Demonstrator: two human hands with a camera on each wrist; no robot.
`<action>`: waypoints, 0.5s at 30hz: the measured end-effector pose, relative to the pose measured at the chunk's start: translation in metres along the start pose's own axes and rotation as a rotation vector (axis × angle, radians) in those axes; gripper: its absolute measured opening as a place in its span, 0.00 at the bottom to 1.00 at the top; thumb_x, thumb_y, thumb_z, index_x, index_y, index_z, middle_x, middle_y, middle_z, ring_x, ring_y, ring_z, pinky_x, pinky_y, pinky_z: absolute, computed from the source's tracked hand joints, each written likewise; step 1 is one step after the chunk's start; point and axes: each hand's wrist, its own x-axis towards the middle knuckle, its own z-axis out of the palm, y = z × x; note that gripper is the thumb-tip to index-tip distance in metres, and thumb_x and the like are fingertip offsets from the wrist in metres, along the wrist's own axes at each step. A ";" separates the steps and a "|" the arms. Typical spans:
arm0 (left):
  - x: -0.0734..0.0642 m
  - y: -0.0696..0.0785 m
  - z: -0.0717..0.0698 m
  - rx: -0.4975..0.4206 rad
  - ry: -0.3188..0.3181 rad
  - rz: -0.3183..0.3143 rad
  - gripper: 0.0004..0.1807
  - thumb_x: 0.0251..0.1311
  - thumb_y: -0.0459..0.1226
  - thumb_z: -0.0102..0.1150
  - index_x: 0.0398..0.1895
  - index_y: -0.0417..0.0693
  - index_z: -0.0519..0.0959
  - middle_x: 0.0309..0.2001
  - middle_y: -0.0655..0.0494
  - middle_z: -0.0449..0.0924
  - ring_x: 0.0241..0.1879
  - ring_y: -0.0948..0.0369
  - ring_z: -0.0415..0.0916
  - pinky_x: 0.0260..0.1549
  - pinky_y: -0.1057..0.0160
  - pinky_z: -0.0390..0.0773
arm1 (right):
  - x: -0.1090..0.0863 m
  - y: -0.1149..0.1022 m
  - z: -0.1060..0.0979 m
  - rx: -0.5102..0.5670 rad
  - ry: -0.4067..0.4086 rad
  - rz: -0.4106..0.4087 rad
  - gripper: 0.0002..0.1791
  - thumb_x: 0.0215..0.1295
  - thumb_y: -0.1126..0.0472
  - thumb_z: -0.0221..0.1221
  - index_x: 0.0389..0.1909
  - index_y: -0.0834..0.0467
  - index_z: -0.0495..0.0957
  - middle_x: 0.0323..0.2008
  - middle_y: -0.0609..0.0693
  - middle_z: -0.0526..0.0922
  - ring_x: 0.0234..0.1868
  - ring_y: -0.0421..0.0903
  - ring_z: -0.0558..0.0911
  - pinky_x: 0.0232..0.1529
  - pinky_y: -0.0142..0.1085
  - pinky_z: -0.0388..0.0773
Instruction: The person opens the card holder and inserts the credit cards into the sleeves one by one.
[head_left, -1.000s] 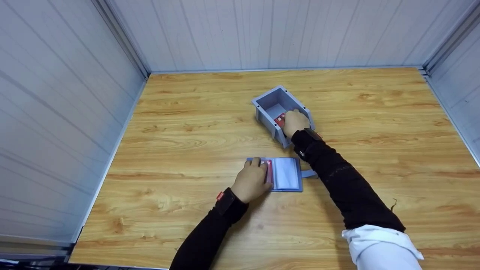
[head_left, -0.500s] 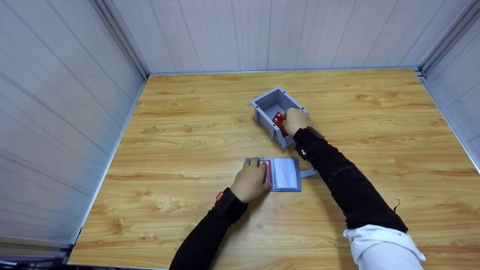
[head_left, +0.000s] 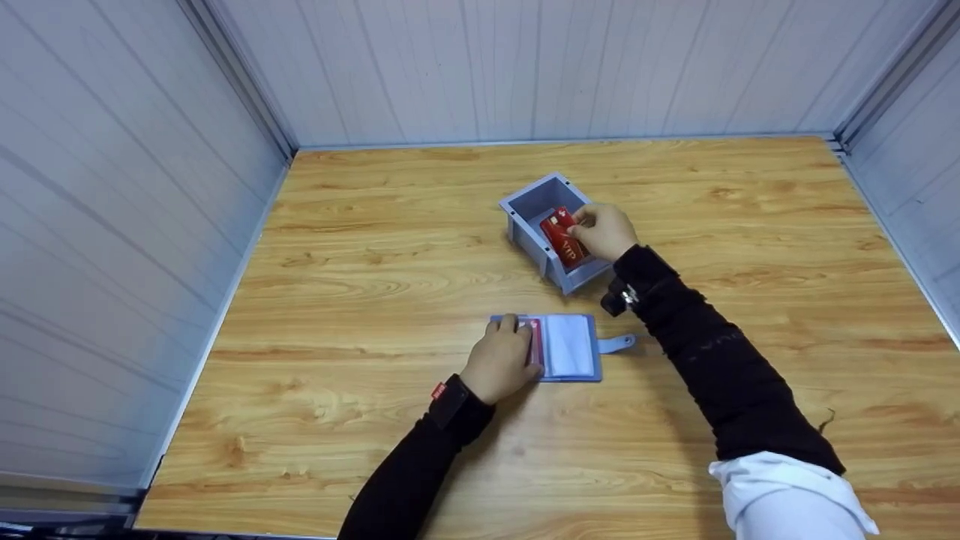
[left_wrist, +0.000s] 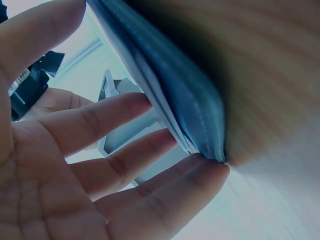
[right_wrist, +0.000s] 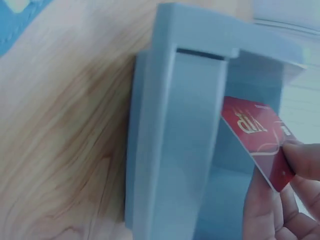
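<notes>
In the head view, a red card (head_left: 565, 238) with "VIP" on it is pinched between the thumb and fingers of my right hand (head_left: 609, 231). It tilts over the grey bin (head_left: 531, 241), as the right wrist view also shows. My left hand (head_left: 498, 364) rests on the left half of an opened blue card holder (head_left: 598, 367). Under its fingers, a red card (head_left: 537, 341) shows in the holder's left pocket. From the left wrist, the holder's edge (left_wrist: 200, 115) meets nearly straight fingertips. The right half is a pale clear sleeve (head_left: 571, 345).
A strap (head_left: 616, 344) with a snap sticks out from the holder's right side. The wooden table (head_left: 360, 255) is bounded by white panel walls (head_left: 420, 67) at the back and sides. The bin stands just behind the holder.
My right hand has drawn back and to the right, lifting the red VIP card from deeper in the bin so more of it shows. The left hand stays on the card holder.
</notes>
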 end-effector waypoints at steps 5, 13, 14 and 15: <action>0.001 0.000 0.001 -0.002 -0.004 -0.003 0.28 0.50 0.48 0.70 0.49 0.39 0.79 0.53 0.41 0.75 0.50 0.44 0.73 0.42 0.49 0.82 | -0.008 0.006 -0.014 0.138 0.056 0.010 0.11 0.66 0.62 0.60 0.42 0.66 0.79 0.28 0.48 0.76 0.29 0.40 0.73 0.30 0.27 0.70; 0.000 0.001 -0.001 0.005 -0.002 -0.005 0.29 0.51 0.48 0.70 0.52 0.39 0.78 0.54 0.40 0.74 0.51 0.43 0.74 0.41 0.50 0.83 | -0.032 0.009 -0.031 0.417 0.009 0.151 0.10 0.67 0.63 0.60 0.41 0.66 0.75 0.30 0.43 0.77 0.31 0.35 0.79 0.31 0.26 0.80; 0.000 0.001 -0.001 0.007 -0.002 -0.004 0.30 0.51 0.48 0.70 0.52 0.39 0.78 0.54 0.40 0.74 0.51 0.43 0.74 0.41 0.50 0.83 | -0.036 0.010 -0.031 0.452 -0.010 0.162 0.09 0.66 0.63 0.60 0.40 0.65 0.74 0.30 0.43 0.78 0.31 0.36 0.79 0.31 0.27 0.81; -0.001 0.000 0.000 0.009 0.002 -0.002 0.30 0.51 0.48 0.70 0.52 0.39 0.78 0.54 0.40 0.74 0.51 0.43 0.74 0.41 0.50 0.83 | -0.040 0.011 -0.031 0.483 -0.030 0.172 0.08 0.66 0.64 0.60 0.39 0.64 0.74 0.29 0.43 0.79 0.30 0.36 0.80 0.31 0.27 0.82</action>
